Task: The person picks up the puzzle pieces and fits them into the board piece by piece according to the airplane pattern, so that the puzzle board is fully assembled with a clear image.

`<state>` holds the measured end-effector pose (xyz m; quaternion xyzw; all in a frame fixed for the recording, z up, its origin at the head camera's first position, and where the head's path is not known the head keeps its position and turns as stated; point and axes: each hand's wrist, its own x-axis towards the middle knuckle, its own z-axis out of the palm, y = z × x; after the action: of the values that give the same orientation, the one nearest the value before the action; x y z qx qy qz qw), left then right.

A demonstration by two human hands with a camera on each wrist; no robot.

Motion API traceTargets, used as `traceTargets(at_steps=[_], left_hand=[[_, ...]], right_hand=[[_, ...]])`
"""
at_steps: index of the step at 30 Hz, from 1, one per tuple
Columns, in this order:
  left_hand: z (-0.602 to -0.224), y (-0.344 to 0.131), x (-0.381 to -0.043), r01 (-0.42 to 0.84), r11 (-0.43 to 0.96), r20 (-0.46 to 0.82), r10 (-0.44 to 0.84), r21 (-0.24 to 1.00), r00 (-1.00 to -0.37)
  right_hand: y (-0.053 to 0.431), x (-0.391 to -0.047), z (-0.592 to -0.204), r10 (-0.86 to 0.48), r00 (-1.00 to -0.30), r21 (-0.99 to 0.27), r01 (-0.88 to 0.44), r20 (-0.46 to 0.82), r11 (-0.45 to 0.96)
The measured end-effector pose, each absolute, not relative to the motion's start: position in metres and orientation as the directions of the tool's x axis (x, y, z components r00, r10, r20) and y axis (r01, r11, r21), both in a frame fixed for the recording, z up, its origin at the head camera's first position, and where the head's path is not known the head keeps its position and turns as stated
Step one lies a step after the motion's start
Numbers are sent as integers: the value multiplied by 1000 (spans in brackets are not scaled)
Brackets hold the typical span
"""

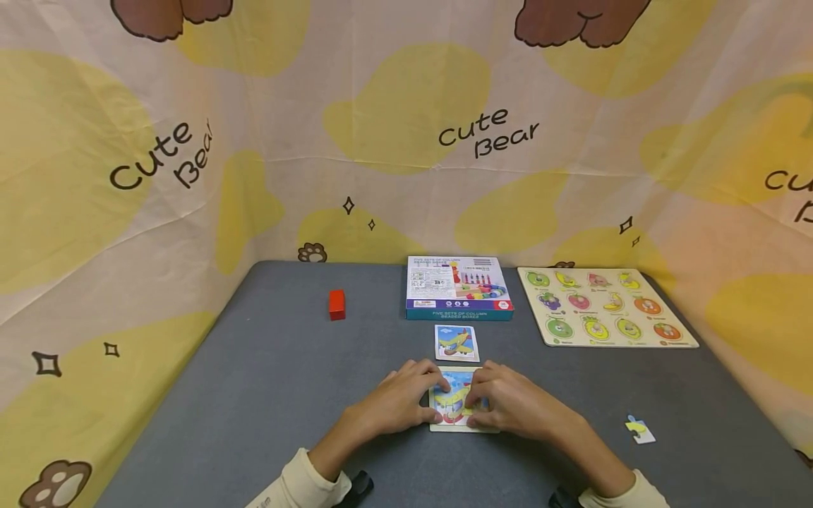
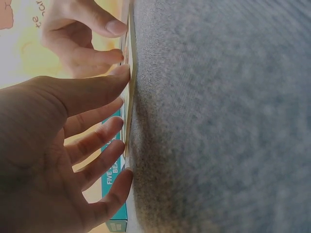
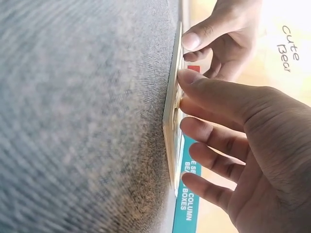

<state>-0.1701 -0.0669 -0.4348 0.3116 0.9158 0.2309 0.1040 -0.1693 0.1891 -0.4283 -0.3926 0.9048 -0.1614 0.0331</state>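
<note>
A small wooden jigsaw puzzle (image 1: 453, 402) with a yellow airplane picture lies flat on the grey table, below both hands. My left hand (image 1: 409, 395) touches its left side, with thumb and index fingertip on the picture and the fingers spread loosely. From the right, my right hand (image 1: 508, 400) rests thumb and bent fingertips on the picture, covering part of it. In the right wrist view, the right thumb (image 3: 218, 87) meets the top of the puzzle board (image 3: 170, 126); whether a piece is between the fingertips is hidden. Just behind the puzzle lies a matching airplane card (image 1: 456, 343).
One loose puzzle piece (image 1: 639, 429) lies on the right of the table (image 1: 254, 395). At the back stand a teal-edged bead box (image 1: 459, 288), a red block (image 1: 336, 305) to its left and a fruit board (image 1: 610, 308) to its right. Printed cloth (image 1: 394, 106) walls the table.
</note>
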Motion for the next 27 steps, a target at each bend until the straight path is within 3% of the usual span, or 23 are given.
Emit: traceTargets(at_steps=[14,20,27], left_hand=[[-434,-66,-170,525,694,-36,619,493,-784],[-434,-65,-170,526,696,-48,623,489,-781],[-435,-65,-171,620,609,-13,718,496,-696]], right_hand=[[187,-167,-432,-746,-658,-341,-726,97,597],[187,-167,-433,-716,-693,-345,-694,82,632],[186,-167,-435,-657,-747,-346,-645,102,681]])
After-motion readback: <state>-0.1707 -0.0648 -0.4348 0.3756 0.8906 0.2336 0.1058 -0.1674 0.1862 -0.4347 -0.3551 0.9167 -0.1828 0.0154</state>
